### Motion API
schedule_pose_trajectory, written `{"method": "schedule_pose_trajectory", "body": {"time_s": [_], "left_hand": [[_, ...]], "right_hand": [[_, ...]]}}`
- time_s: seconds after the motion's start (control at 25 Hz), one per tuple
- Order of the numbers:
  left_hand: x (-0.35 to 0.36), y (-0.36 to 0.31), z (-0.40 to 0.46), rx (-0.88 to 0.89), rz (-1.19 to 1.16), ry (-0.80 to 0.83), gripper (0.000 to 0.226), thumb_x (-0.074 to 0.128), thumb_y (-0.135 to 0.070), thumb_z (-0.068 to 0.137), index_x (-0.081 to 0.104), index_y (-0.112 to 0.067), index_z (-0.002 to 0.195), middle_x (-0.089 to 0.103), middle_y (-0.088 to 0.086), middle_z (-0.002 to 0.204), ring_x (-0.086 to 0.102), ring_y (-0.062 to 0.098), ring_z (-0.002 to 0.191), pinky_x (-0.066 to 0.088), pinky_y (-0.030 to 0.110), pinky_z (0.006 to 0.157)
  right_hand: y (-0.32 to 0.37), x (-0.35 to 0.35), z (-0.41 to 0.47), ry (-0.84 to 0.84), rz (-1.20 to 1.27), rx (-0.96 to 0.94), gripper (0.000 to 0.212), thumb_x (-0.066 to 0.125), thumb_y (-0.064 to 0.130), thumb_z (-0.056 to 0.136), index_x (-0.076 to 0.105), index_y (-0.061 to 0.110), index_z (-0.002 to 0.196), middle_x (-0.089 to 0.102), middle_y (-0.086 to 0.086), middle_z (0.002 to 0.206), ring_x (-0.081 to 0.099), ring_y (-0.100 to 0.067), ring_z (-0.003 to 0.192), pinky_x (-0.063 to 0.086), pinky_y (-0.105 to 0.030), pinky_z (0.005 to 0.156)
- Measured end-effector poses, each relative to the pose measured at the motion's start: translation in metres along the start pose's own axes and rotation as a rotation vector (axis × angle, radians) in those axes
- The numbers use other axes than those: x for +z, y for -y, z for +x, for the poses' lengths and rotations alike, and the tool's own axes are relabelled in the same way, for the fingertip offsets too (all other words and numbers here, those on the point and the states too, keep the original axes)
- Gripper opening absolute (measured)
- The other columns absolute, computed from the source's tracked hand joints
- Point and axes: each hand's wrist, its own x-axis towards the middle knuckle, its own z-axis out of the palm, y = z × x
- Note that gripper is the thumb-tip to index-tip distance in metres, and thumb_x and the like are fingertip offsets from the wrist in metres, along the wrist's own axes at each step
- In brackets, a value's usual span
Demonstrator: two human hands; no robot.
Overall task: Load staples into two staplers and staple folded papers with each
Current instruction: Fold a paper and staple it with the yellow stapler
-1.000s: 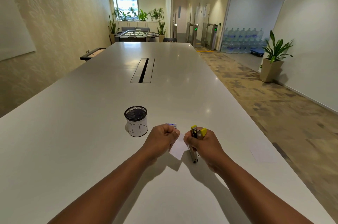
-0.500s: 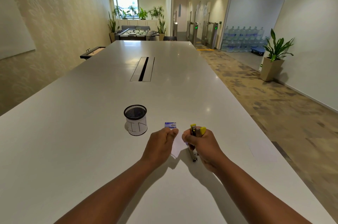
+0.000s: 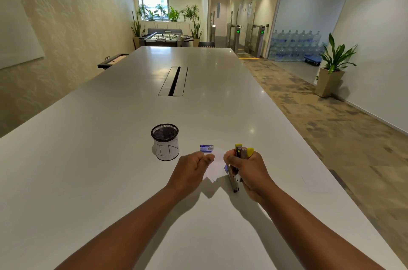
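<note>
Nearest on the long white counter (image 3: pixel 110 159), the right hand (image 3: pixel 249 172) has its fingers curled round a small metal stapler with yellow plastic ends (image 3: pixel 237 166). The steel nose points back toward the person and the yellow caps stick out beyond the knuckles. It looks as though two yellow-tipped parts are bunched in that fist, so both staplers may be there, but I cannot tell for sure. The tool should be rigid, light and a little slick on its plated sides; a grip across the body near the hinge, as here, gives the best squeeze, with fingertips kept off the nose where the staple comes out

Just left of it, the left hand (image 3: pixel 191 168) pinches the edge of a folded white paper (image 3: pixel 215 167) between thumb and curled fingers, and the sheet lies between the two hands with a corner at the stapler's mouth. Paper this thin is limp and slides easily on the glossy top, so it wants holding close to the fold, flat and taut

Just beyond the left hand lies a small blue-and-white staple box (image 3: pixel 206 148): light, crushable cardboard. Further left stands a black mesh cup with a white paper wrap (image 3: pixel 165 142). Off to the right, well apart, another white sheet (image 3: pixel 318 182) rests near the counter's edge
</note>
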Motion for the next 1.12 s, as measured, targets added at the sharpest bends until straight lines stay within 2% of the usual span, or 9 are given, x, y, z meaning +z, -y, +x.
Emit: {"method": "schedule_pose_trajectory", "body": {"time_s": [0.08,0.2,0.32,0.4,0.48,0.56,0.68,0.88,1.12], "left_hand": [[-0.002,0.002,0.0,0.016,0.013,-0.028,0.053,0.056,-0.049,0.097,0.043,-0.016,0.058,0.045,-0.005,0.051,0.04,0.011,0.049,0.03,0.024,0.05],[-0.006,0.009,0.004,-0.059,-0.051,-0.01,0.054,0.065,-0.051,0.092,0.042,-0.016,0.057,0.045,-0.005,0.052,0.051,0.021,0.05,0.035,0.03,0.053],[-0.01,0.004,0.005,-0.179,-0.254,0.029,0.022,0.071,-0.035,0.091,0.057,-0.017,0.09,0.064,-0.003,0.077,0.065,0.019,0.064,0.046,0.025,0.055],[-0.012,-0.001,0.004,-0.246,-0.479,0.121,0.022,0.072,-0.021,0.092,0.058,-0.012,0.106,0.068,0.003,0.082,0.065,0.016,0.071,0.054,0.023,0.064],[-0.011,-0.004,0.005,-0.291,-0.583,0.13,0.018,0.072,-0.012,0.09,0.061,-0.006,0.103,0.063,0.012,0.08,0.061,0.017,0.073,0.057,0.026,0.07],[-0.01,-0.007,0.005,-0.344,-0.633,0.08,0.011,0.073,-0.011,0.09,0.065,-0.006,0.095,0.061,0.013,0.08,0.057,0.017,0.07,0.055,0.025,0.067],[-0.007,-0.011,0.006,-0.425,-0.748,-0.022,0.005,0.073,-0.012,0.089,0.068,-0.011,0.088,0.065,0.01,0.082,0.056,0.023,0.075,0.051,0.027,0.062],[-0.004,-0.021,0.007,-0.512,-0.917,-0.145,0.005,0.072,-0.014,0.091,0.067,-0.014,0.092,0.074,0.005,0.091,0.067,0.02,0.082,0.053,0.029,0.065],[-0.005,-0.022,0.003,-0.522,-0.861,-0.039,0.018,0.067,-0.004,0.093,0.064,-0.009,0.11,0.075,0.011,0.106,0.072,0.023,0.088,0.059,0.028,0.065]], "right_hand": [[0.0,0.0,-0.001,0.005,0.005,0.01,0.01,0.068,0.001,0.089,0.067,-0.008,0.085,0.059,-0.003,0.061,0.048,-0.017,0.053,0.042,-0.024,0.05],[-0.001,-0.001,-0.001,-0.016,0.035,0.021,0.01,0.067,0.001,0.089,0.067,-0.008,0.086,0.058,-0.007,0.064,0.048,-0.018,0.053,0.042,-0.027,0.051],[-0.001,-0.002,-0.001,-0.048,0.05,0.013,0.008,0.065,0.0,0.09,0.068,-0.008,0.086,0.058,-0.014,0.069,0.047,-0.017,0.051,0.041,-0.028,0.052],[-0.001,-0.002,-0.001,-0.064,0.05,0.013,0.009,0.064,0.0,0.09,0.068,-0.008,0.087,0.058,-0.014,0.068,0.046,-0.015,0.048,0.039,-0.025,0.047],[-0.002,-0.001,-0.003,-0.069,0.068,0.021,0.009,0.064,0.002,0.091,0.068,-0.006,0.087,0.056,-0.012,0.064,0.045,-0.015,0.046,0.036,-0.023,0.044],[-0.004,0.0,-0.004,-0.071,0.095,0.04,0.009,0.065,0.004,0.092,0.07,0.0,0.085,0.054,-0.009,0.06,0.045,-0.016,0.046,0.034,-0.022,0.042],[-0.01,0.0,-0.005,-0.044,0.121,0.062,0.009,0.066,0.007,0.092,0.069,0.002,0.085,0.059,-0.009,0.067,0.05,-0.016,0.052,0.039,-0.024,0.046],[-0.015,0.004,-0.011,0.003,0.134,0.106,0.01,0.067,0.007,0.093,0.066,0.006,0.083,0.061,-0.003,0.067,0.054,-0.012,0.057,0.041,-0.028,0.051],[-0.011,0.003,-0.011,-0.015,0.124,0.116,0.011,0.066,0.013,0.094,0.066,0.008,0.084,0.059,-0.012,0.074,0.051,-0.014,0.051,0.04,-0.026,0.047]]}}
